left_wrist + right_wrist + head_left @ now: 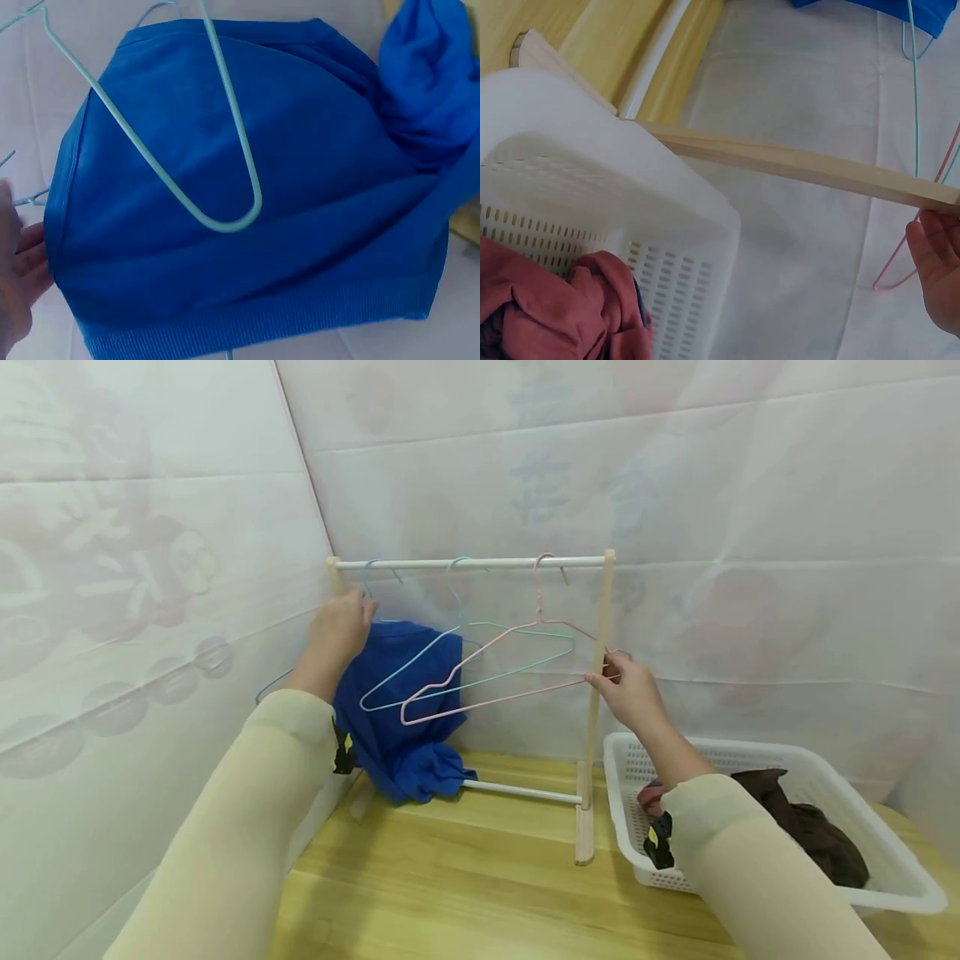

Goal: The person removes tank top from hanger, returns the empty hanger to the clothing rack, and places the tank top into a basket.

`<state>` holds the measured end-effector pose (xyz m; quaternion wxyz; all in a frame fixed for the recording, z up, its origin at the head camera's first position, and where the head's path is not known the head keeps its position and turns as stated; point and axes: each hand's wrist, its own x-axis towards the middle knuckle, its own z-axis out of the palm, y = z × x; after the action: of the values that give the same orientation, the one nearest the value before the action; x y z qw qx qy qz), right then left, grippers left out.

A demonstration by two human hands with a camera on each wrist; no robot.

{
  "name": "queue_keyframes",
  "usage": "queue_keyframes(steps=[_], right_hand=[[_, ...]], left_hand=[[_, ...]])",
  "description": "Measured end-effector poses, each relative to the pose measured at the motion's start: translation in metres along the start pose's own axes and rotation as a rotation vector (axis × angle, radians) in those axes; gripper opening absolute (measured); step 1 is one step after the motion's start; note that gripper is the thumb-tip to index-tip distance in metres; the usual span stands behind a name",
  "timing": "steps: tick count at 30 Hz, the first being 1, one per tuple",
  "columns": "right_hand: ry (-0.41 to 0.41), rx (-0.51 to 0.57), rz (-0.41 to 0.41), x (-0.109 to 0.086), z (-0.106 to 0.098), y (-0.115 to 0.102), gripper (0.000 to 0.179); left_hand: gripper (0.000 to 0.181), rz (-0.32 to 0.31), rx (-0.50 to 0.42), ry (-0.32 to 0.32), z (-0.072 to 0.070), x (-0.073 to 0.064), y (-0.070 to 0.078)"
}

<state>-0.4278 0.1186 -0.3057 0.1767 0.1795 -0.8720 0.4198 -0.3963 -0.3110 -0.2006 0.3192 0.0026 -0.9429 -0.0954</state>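
Observation:
A blue garment [401, 693] with a ribbed hem hangs on a blue hanger [369, 578] at the left of a small clothes rack [480, 563]. Beside the hanger's neck is my left hand [341, 622]. In the left wrist view, its fingers [31, 259] pass behind the garment's edge, so I cannot tell whether they grip it. At the right, my right hand [628, 687] grips the rack's wooden post [602, 610], right by the end of a pink hanger [487, 700]. Between the blue and pink hangers, a mint hanger [408, 664] hangs bare.
A white perforated basket [780, 747] stands right of the rack on the wooden table [450, 877]. A dark brown garment [813, 835] and a dusty-red garment [555, 315] lie inside. Pale cloth walls [750, 527] close off the back and left side.

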Motion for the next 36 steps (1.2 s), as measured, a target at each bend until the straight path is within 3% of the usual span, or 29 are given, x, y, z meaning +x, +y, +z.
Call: queue_keyframes(steps=[4,8,15,24,28,31,36], right_hand=[[-0.007,0.009,-0.004,0.002,0.005,-0.003,0.041],[-0.011,0.016,-0.001,0.004,0.009,-0.006,0.039],[-0.018,0.004,-0.008,0.008,0.012,-0.007,0.042],[-0.018,0.005,-0.031,0.012,0.018,-0.007,0.042],[-0.017,0.005,-0.034,0.012,0.015,-0.006,0.045],[-0.011,0.014,-0.036,0.013,0.012,-0.006,0.047],[-0.013,0.030,-0.022,0.014,0.010,-0.007,0.047]], left_hand=[[0.040,-0.088,-0.052,-0.141,-0.003,0.002,-0.003],[0.038,-0.108,-0.049,-0.194,-0.004,0.000,-0.010],[0.033,-0.071,-0.033,-0.119,-0.008,-0.001,-0.016],[0.030,-0.084,-0.038,0.036,-0.034,-0.003,-0.023],[0.030,-0.058,-0.080,0.016,-0.034,-0.014,-0.032],[0.031,-0.037,-0.108,-0.050,-0.027,-0.025,-0.041],[0.028,-0.091,-0.151,-0.164,-0.008,-0.048,-0.058]])
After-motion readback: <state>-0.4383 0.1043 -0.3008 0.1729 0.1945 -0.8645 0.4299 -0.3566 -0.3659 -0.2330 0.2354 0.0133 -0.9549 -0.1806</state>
